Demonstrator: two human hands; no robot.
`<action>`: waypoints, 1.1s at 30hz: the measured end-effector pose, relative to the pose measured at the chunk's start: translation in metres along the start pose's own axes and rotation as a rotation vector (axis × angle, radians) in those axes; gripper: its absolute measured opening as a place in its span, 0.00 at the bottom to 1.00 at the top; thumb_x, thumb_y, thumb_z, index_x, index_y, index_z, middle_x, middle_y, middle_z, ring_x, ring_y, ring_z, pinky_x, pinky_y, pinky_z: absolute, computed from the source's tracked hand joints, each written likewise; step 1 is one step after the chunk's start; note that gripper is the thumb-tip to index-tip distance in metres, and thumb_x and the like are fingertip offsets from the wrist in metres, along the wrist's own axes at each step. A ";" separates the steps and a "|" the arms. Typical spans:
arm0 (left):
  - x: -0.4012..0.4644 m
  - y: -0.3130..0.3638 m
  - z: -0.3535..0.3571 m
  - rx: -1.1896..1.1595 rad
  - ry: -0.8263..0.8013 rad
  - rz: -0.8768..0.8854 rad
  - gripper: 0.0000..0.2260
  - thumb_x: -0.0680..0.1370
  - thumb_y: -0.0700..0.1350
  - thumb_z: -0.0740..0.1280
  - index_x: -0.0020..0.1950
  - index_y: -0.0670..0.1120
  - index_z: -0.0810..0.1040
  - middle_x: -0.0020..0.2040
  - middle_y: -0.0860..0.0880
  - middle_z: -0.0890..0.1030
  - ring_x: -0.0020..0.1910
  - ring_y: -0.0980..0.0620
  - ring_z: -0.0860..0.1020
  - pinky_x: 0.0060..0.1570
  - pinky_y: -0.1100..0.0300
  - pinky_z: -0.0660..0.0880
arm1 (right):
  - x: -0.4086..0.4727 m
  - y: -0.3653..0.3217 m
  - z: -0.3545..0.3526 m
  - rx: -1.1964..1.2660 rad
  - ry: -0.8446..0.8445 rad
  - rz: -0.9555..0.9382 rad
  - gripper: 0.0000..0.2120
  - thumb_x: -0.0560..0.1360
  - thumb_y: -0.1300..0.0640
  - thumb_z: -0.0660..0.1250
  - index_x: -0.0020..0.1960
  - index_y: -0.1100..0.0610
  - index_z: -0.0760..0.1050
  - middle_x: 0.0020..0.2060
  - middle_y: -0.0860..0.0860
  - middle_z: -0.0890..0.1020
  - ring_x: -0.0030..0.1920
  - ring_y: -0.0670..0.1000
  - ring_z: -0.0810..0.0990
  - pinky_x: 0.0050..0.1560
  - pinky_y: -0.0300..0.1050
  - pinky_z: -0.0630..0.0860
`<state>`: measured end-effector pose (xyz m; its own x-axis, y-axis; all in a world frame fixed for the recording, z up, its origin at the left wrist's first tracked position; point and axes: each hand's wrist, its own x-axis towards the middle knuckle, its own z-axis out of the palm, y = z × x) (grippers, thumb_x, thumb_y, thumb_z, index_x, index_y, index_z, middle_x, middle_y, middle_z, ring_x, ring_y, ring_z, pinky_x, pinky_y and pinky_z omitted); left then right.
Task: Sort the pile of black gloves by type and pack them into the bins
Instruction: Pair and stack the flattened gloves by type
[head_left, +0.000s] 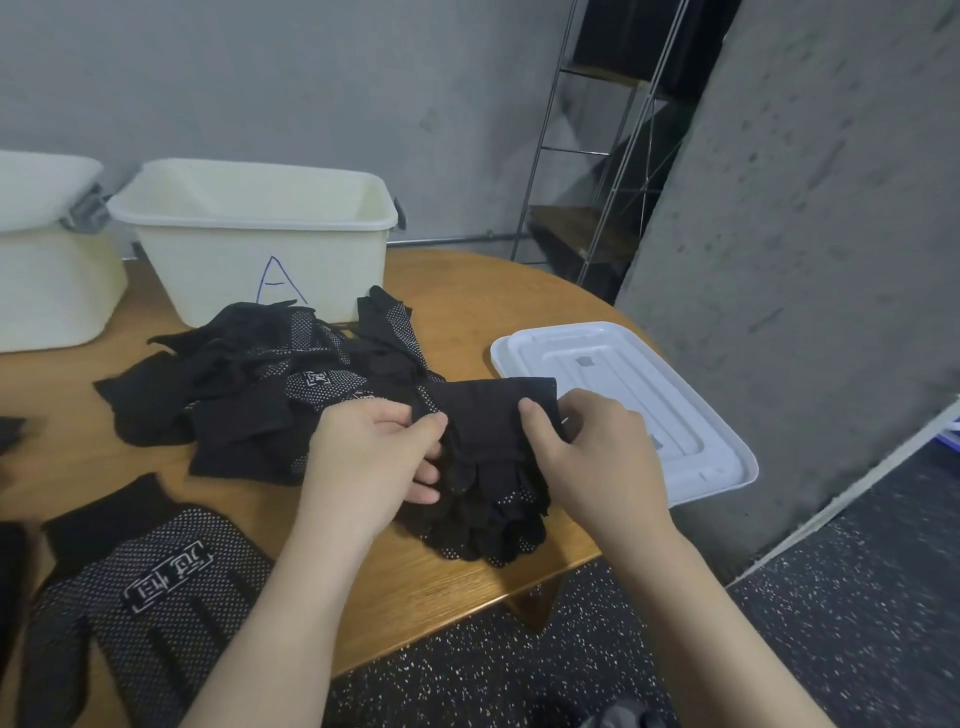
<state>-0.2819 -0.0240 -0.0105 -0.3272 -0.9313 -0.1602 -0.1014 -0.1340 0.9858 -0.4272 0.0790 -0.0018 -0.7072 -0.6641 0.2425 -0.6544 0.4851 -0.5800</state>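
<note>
Pinching a small stack of black gloves (488, 415) at the cuff end, left hand (374, 457) grips the left cuff corner, right hand (582, 447) grips the right corner, thumbs on top, both clenched on the fabric; fingers of the stack hang toward the person over the table (457, 577) edge, white dots showing on the lower layers. Step looks like squaring up a matched bundle before binning. To do it well: line cuffs flush, keep both pinches through all layers so none slips out, lift level, check the dots match so types don't mix. Nearer than the grip and to its left lies a flat dotted glove (135, 587) with a printed label, apart from the stack. Just left of the grip, touching the held stack's far-left side, sits the unsorted pile (249, 395), most of the job still to go by the look of it. Right of the grip, partly under the right hand, a white lid (649, 395) lies flat. Beyond the pile stands the bin marked A (260, 234), looks empty from here, and a second bin (47, 249) further left, contents hidden. The pile sits between grip and bins, so the carry should go over it without snagging loose gloves.
</note>
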 end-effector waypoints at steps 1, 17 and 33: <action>0.000 -0.001 -0.002 0.047 0.040 0.030 0.05 0.77 0.44 0.76 0.45 0.47 0.81 0.30 0.50 0.83 0.25 0.52 0.80 0.29 0.54 0.81 | -0.001 0.000 -0.004 -0.040 0.011 0.016 0.20 0.78 0.38 0.63 0.37 0.52 0.70 0.29 0.45 0.76 0.34 0.49 0.76 0.34 0.46 0.71; -0.010 -0.041 0.005 0.769 -0.229 0.627 0.26 0.86 0.56 0.47 0.84 0.53 0.51 0.84 0.58 0.49 0.81 0.65 0.44 0.80 0.63 0.42 | -0.020 0.015 0.036 -0.003 -0.181 -0.383 0.28 0.85 0.44 0.47 0.81 0.53 0.62 0.80 0.44 0.63 0.81 0.41 0.54 0.77 0.31 0.43; -0.036 -0.028 -0.023 0.809 -0.232 0.634 0.26 0.87 0.56 0.45 0.84 0.54 0.45 0.84 0.59 0.46 0.80 0.66 0.42 0.78 0.67 0.39 | -0.024 -0.001 0.010 -0.420 -0.280 -0.391 0.29 0.85 0.40 0.39 0.83 0.48 0.53 0.83 0.43 0.54 0.82 0.43 0.46 0.76 0.47 0.27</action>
<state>-0.2457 0.0052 -0.0314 -0.7028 -0.6526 0.2833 -0.4175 0.7007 0.5785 -0.4067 0.0892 -0.0147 -0.3351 -0.9333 0.1291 -0.9394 0.3204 -0.1220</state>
